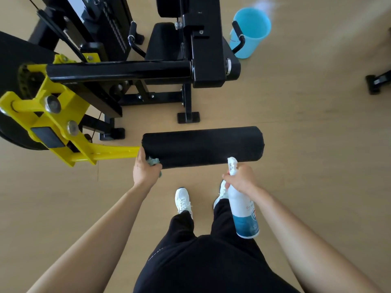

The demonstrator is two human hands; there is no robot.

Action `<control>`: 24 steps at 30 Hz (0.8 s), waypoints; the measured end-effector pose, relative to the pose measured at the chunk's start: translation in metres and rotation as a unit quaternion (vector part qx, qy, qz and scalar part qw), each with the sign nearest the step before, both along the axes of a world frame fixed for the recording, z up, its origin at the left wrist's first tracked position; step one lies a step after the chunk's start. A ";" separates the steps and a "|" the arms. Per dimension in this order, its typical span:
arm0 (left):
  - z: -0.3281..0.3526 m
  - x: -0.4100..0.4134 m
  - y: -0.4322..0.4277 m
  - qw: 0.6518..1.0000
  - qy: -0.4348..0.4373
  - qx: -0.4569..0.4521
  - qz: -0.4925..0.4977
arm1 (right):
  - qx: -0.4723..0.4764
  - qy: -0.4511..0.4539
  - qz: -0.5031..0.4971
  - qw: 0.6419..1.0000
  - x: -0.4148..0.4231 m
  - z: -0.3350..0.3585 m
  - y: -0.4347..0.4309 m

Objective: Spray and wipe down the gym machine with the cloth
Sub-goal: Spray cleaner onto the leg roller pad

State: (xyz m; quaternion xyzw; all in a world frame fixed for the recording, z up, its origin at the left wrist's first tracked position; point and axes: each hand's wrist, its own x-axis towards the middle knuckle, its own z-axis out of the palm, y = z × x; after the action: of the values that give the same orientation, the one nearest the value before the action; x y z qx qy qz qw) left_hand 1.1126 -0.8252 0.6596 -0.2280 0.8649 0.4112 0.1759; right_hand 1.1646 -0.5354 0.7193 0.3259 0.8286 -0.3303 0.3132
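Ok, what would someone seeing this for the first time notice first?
The gym machine's bright yellow arm stands out at left, leading to a black roller pad at centre. The left hand holds a cloth against the pad's left end; the right hand grips a spray bottle.

There is one gym machine (118, 70), black, with one yellow lever arm (63, 132). It carries one black roller pad (203, 145) and one seat pad (163, 39). Two large silver bolts show on the yellow part: an upper bolt (51, 103) and a lower bolt (72, 127). Two black foam grips flank the seat: a left grip (132, 30) and a right grip (238, 30). There is one blue bucket (251, 32), one cloth (152, 161) and one spray bottle (243, 214). Two hands are in view, the left hand (146, 172) and the right hand (241, 179). Two white shoes show, a left shoe (183, 200) and a right shoe (222, 192). One foot of a second machine (378, 81) shows at the right edge.
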 end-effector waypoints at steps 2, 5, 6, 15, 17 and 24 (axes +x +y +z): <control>0.000 0.002 0.006 1.000 0.002 -0.022 -0.005 | 0.002 0.014 -0.029 0.999 0.001 0.003 0.010; 0.001 0.015 0.009 0.999 -0.006 -0.034 -0.008 | -0.019 0.019 -0.098 0.995 0.003 0.011 0.020; 0.001 0.020 0.008 1.000 -0.007 -0.030 -0.003 | -0.024 0.021 -0.111 0.993 0.003 0.011 0.022; -0.005 0.040 -0.027 0.993 -0.086 0.069 0.037 | 0.011 -0.009 -0.059 0.998 -0.006 0.005 0.018; -0.005 0.029 -0.038 0.994 -0.074 0.066 0.035 | 0.016 -0.017 -0.039 0.999 -0.007 0.003 0.015; 0.008 -0.009 -0.029 0.996 -0.051 0.075 -0.006 | -0.075 0.015 0.095 0.993 -0.019 0.009 -0.028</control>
State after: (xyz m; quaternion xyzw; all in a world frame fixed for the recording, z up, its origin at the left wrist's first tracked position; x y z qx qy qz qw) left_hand 1.1035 -0.8541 0.6676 -0.2296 0.8230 0.4612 0.2393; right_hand 1.1458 -0.5629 0.7284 0.2166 0.8334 -0.3651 0.3537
